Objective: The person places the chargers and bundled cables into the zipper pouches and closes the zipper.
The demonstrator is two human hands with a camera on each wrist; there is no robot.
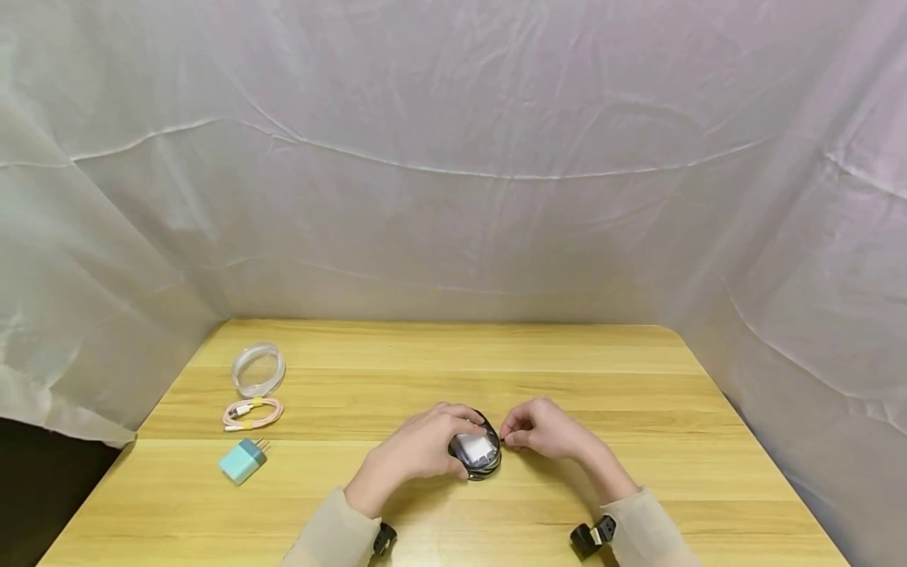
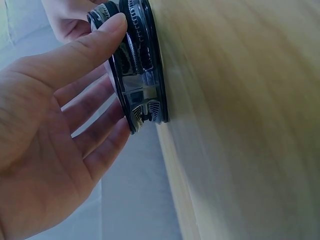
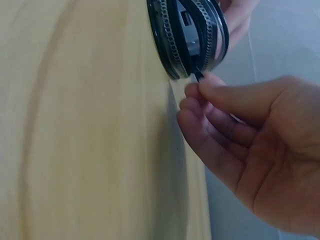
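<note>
A round, flat black case with a clear middle (image 1: 482,455) stands on the wooden table, with a whitish piece inside. Ridged black bands run around its rim (image 2: 135,40) in the left wrist view. My left hand (image 1: 418,447) grips it from the left, thumb on the near edge and fingers on the far side. From the right, my right hand (image 1: 549,431) pinches a small black tab or strip end (image 3: 198,77) at the rim between thumb and index finger. What that strip joins inside the case is hard to tell.
At the table's left lie a clear ring-shaped item (image 1: 276,382), a coiled pink cable (image 1: 275,413) with white plugs, and a turquoise charger plug (image 1: 241,463) with its prongs out. Pale cloth (image 1: 453,228) hangs behind the table and at both sides.
</note>
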